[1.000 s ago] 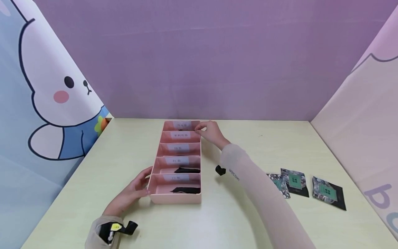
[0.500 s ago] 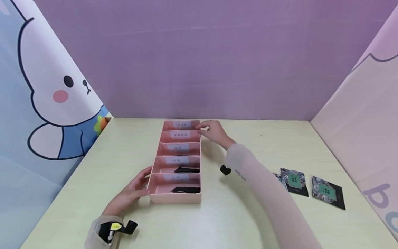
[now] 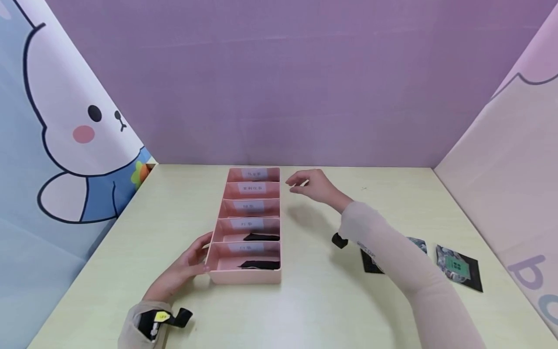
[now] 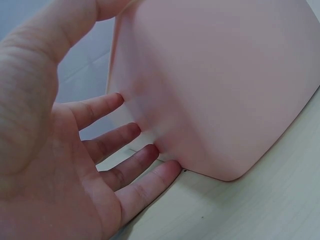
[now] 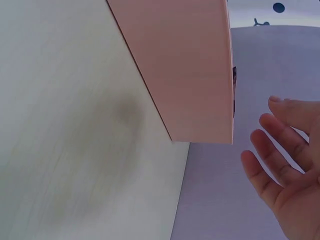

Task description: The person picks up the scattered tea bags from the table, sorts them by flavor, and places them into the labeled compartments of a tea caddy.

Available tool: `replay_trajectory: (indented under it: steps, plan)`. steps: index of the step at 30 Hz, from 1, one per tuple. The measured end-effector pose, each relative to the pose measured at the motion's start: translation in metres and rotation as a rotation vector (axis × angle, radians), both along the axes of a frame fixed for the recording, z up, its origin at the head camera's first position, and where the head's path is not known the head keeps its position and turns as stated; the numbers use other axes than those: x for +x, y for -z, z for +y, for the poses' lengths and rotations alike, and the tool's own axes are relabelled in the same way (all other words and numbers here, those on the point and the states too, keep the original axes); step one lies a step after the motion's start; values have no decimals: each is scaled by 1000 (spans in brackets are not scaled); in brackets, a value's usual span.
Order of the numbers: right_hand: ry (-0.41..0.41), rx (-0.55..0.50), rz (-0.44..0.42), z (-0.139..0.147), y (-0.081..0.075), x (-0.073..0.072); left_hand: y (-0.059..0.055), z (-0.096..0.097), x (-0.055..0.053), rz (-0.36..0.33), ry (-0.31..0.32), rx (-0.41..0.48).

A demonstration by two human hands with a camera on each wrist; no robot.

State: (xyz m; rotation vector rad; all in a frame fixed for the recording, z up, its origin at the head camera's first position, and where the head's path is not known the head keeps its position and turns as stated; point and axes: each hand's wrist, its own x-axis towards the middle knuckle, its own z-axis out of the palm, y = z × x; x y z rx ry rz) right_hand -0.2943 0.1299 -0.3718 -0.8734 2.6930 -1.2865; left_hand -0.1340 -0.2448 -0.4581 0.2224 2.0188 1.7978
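Note:
A long pink box (image 3: 245, 277) with several compartments stands on the table, paper labels on its inner walls. A black packet (image 3: 260, 265) lies in the nearest compartment and another black packet (image 3: 261, 237) in the one behind. My left hand (image 3: 190, 264) steadies the box's near left corner. In the left wrist view, the left fingertips (image 4: 165, 172) touch the pink wall and the thumb reaches the rim. My right hand (image 3: 317, 186) hovers right of the box's far end, fingers loosely bent and apart from the wall, holding nothing. The right wrist view shows the right hand (image 5: 295, 160) beside the box's edge.
At the right of the table lies a printed packet with a green label (image 3: 458, 268). More packets (image 3: 370, 262) lie partly hidden under the right sleeve (image 3: 405, 261). A purple backdrop (image 3: 279, 87) rises behind the table (image 3: 305, 310), with printed side panels.
My right hand has drawn back to the right from the far compartment's rim, and its fingers have parted. The right sleeve now covers more of the packets. My left hand stays at the box.

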Motion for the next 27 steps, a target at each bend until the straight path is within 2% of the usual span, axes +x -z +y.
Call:
replay_trajectory:
  steps: [4, 10, 18, 27]
  plan:
    - [-40, 27, -26, 13, -2, 7, 1, -1, 0, 22, 17, 12]
    - [-84, 83, -30, 33, -3, 16, 0, -2, 1, 32, 11, 20]
    - [-81, 148, -66, 61, 1, 31, 2, 0, -1, 35, 13, 15]
    - [-83, 215, -92, 99, 14, 47, 0, 1, -1, 31, 20, 7]
